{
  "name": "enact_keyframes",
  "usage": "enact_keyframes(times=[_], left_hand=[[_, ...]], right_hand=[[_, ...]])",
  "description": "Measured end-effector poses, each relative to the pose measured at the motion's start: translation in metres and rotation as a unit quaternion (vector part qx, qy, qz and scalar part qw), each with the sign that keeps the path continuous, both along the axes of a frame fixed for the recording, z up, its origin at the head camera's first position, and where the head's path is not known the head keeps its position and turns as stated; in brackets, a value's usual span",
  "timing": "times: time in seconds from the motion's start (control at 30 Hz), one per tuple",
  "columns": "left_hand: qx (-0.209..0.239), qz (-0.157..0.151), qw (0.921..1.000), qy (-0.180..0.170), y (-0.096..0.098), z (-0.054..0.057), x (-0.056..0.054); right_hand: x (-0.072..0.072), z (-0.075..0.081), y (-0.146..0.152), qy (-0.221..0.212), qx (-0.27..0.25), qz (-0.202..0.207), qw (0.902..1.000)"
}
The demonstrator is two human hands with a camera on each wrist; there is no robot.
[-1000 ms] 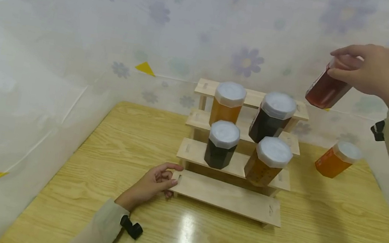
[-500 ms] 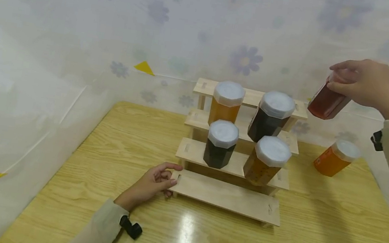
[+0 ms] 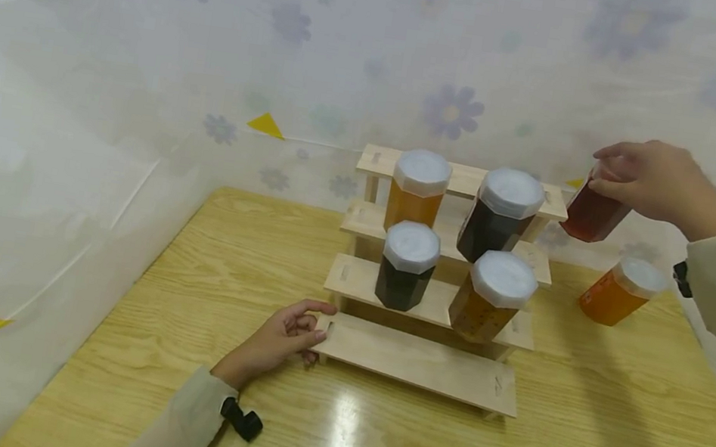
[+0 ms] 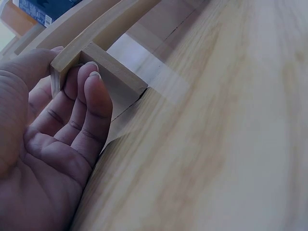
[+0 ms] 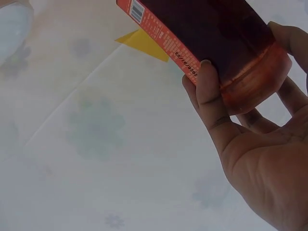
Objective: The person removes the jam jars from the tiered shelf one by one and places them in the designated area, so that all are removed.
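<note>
A dark red jar (image 3: 596, 211) hangs tilted in the air at the rack's back right corner. My right hand (image 3: 655, 181) grips it near its lid; the right wrist view shows the fingers round the lid end and a red label (image 5: 166, 38) on the side. At the lower left, my left hand (image 3: 280, 338) pinches the left end of the bottom step of the wooden tiered rack (image 3: 414, 361). In the left wrist view its fingers (image 4: 94, 103) curl under that step. The rack bears an orange jar (image 3: 415, 205), two dark jars (image 3: 495, 227) and a speckled amber jar (image 3: 482, 317).
Another orange jar (image 3: 619, 294) with a white lid stands on the wooden table (image 3: 222, 258), right of the rack. A white flowered sheet (image 3: 353, 62) hangs behind and at the sides. Yellow patches (image 3: 266, 125) show on it.
My right hand has come down with the dark red jar, lately a little leftward, to the level of the rack's top step. The left hand has stayed on the bottom step.
</note>
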State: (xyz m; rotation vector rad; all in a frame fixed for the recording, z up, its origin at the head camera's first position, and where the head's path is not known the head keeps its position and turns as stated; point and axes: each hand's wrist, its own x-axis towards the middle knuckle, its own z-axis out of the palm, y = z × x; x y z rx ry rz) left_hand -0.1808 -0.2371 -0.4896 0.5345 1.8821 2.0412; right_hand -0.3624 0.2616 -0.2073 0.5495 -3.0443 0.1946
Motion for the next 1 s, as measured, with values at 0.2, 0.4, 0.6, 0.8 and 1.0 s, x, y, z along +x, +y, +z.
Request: enact_keyframes(times=[0.2, 0.4, 0.6, 0.8, 1.0], left_hand=[[-0.005, 0.001, 1.0000, 0.000, -0.001, 0.001, 0.001], [-0.006, -0.002, 1.0000, -0.002, -0.001, 0.001, 0.002], [-0.006, -0.001, 1.0000, 0.000, -0.001, 0.001, 0.001], [-0.007, 0.001, 1.0000, 0.000, 0.000, 0.002, 0.001], [-0.002, -0.002, 1.0000, -0.001, 0.000, 0.002, 0.001]], right_hand=[[0.000, -0.011, 0.000, -0.003, -0.010, 0.011, 0.9999], [-0.001, -0.023, 0.001, -0.014, -0.006, 0.025, 0.9996], [0.002, -0.036, 0.003, -0.024, -0.017, 0.017, 0.9994], [0.005, -0.047, 0.005, -0.020, -0.025, 0.020, 0.9993], [0.004, -0.059, 0.007, -0.034, -0.019, 0.021, 0.9990]])
